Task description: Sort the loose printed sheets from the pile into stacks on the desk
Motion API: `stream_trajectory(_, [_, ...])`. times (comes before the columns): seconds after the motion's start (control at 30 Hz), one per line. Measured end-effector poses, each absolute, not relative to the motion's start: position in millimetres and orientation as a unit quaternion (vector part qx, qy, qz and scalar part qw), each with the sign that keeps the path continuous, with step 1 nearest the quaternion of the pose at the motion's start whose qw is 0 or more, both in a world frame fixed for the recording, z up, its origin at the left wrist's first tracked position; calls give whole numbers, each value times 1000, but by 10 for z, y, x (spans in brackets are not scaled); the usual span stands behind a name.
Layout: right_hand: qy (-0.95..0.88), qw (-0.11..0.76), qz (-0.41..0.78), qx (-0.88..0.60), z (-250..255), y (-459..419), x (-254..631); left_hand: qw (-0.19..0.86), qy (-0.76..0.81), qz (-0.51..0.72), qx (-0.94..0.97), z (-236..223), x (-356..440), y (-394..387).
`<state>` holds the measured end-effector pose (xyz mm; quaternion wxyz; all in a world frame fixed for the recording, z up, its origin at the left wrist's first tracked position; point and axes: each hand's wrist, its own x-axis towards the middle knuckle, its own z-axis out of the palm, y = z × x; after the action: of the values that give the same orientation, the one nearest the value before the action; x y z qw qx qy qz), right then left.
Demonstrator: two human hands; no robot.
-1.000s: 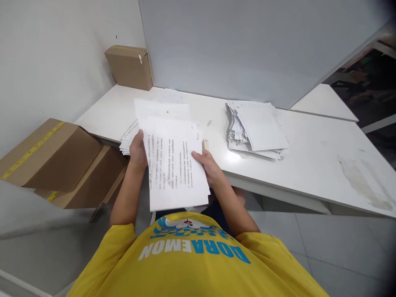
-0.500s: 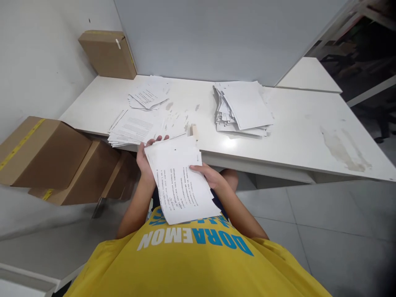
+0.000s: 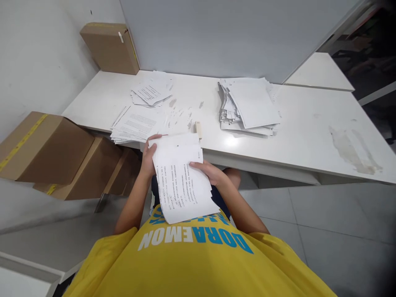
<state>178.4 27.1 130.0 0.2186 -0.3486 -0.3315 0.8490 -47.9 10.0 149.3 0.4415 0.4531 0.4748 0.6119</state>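
Note:
Over my lap I hold a sheaf of printed paper sheets (image 3: 182, 181), text side up, with edges not quite aligned. My left hand (image 3: 149, 159) grips its upper left corner, thumb on top and fingers at the back edge. On the right side, my right hand (image 3: 212, 172) pinches the sheaf with the thumb lying on the top page; its other fingers are hidden beneath. Just beyond the sheaf, a small cream-coloured block-like object (image 3: 198, 130) lies at the desk's front edge; its kind is unclear.
On the white desk (image 3: 309, 128) are two left-hand paper piles, a near one (image 3: 136, 123) and a far one (image 3: 151, 90), plus a thicker stack (image 3: 252, 103) right of centre. A cardboard box (image 3: 108, 49) stands at the back left. More cardboard boxes (image 3: 46, 152) sit left of the desk.
My left hand's fingers, spread at the sheaf's corner before, have closed on it with the thumb on top. My right hand keeps its hold. The view has shifted slightly.

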Motion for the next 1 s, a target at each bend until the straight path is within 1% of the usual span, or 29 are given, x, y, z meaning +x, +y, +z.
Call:
stream_trajectory(0.27, [-337,267,828,-360,1329,373,1773,529,455,578,423,1376,-458,418])
stream_trajectory(0.33, [-350,276,820,-358,1357,364,1770,528,450,577,432,1402,-438,459])
stream_trajectory(0.4, [-358,294,808,-363,1383,372,1767,504,456,586,441,1451,-434,473])
stream_trajectory(0.5, [-358,351,775,-384,1410,425,1772,487,461,592,446,1499,-462,413])
stream_trajectory(0.6, [-349,434,720,-415,1456,511,1795,554,446,519,474,1489,-501,276])
stream_trajectory(0.7, [-366,474,687,-413,1561,564,1819,596,449,453,488,1476,-486,141])
stream_trajectory(0.87, [-386,495,676,-386,1776,453,1785,560,448,525,458,1538,-327,28])
stream_trajectory(1.0, [-370,504,685,-373,1803,274,1746,531,450,574,431,1579,-224,-46])
